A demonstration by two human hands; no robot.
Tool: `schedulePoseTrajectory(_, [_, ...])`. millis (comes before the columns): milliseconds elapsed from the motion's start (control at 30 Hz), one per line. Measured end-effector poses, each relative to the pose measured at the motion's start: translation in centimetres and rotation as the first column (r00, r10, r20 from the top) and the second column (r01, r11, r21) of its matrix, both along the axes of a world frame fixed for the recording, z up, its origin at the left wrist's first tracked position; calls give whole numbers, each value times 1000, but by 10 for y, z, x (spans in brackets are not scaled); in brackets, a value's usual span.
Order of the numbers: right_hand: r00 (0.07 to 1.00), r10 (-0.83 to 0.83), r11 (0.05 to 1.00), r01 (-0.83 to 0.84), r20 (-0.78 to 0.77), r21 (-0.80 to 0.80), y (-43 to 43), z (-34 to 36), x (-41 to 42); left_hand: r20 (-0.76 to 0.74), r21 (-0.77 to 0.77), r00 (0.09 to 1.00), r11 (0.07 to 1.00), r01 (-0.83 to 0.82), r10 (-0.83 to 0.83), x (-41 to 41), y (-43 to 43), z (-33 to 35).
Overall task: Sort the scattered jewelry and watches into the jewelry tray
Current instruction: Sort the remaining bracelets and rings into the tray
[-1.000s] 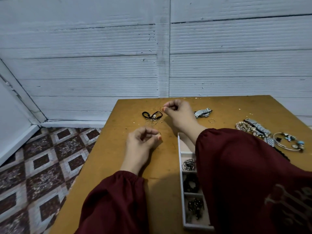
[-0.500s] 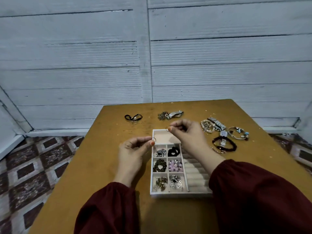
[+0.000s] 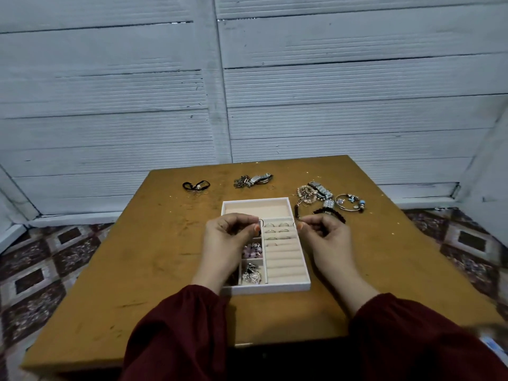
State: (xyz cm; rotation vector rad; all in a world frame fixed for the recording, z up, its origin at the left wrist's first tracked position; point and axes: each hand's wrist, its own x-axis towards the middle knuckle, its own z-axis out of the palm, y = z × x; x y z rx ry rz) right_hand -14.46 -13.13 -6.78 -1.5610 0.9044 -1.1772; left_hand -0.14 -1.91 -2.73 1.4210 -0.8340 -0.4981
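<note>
The white jewelry tray (image 3: 299,285) lies in the middle of the wooden table, with several rings in its ring rolls (image 3: 277,231) and beads and trinkets in its small left compartments. My left hand (image 3: 228,237) hovers over the tray's left side and pinches a small ring (image 3: 261,223) between thumb and forefinger. My right hand (image 3: 324,237) is at the tray's right edge and pinches another thin ring (image 3: 295,224). Loose on the table are a black bracelet (image 3: 195,185), a silver watch with chains (image 3: 254,180) and a heap of watches and bracelets (image 3: 324,200).
A single loose ring (image 3: 271,187) lies behind the tray, and a few small rings (image 3: 198,193) sit by the black bracelet. A charm bangle (image 3: 350,202) rests at the far right. The white panelled wall stands just behind the table; patterned floor tiles (image 3: 41,259) lie on both sides.
The view has swung so the tray sits centred. Both hands came back from the far table to over the tray, each still pinching a ring, and have moved apart.
</note>
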Motion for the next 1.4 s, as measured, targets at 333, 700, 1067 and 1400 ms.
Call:
schedulePoseTrajectory(333, [994, 69, 995, -75, -86, -64, 6, -12, -5, 118, 90, 993, 996, -14, 3, -14, -6, -22])
schedulePoseTrajectory(700, [988, 95, 994, -101, -119, -47, 6, -6, -5, 72, 30, 996, 998, -56, 53, -13, -1, -21])
schedulePoseTrajectory(1067, [960, 67, 984, -109, -271, -142, 4, -6, -5, 9, -10, 997, 997, -70, 70, -10, -2, -23])
schedulePoseTrajectory(1400, [939, 41, 979, -107, -341, -176, 9, -2, -4, 2, -30, 998, 998, -57, 58, -8, -3, -26])
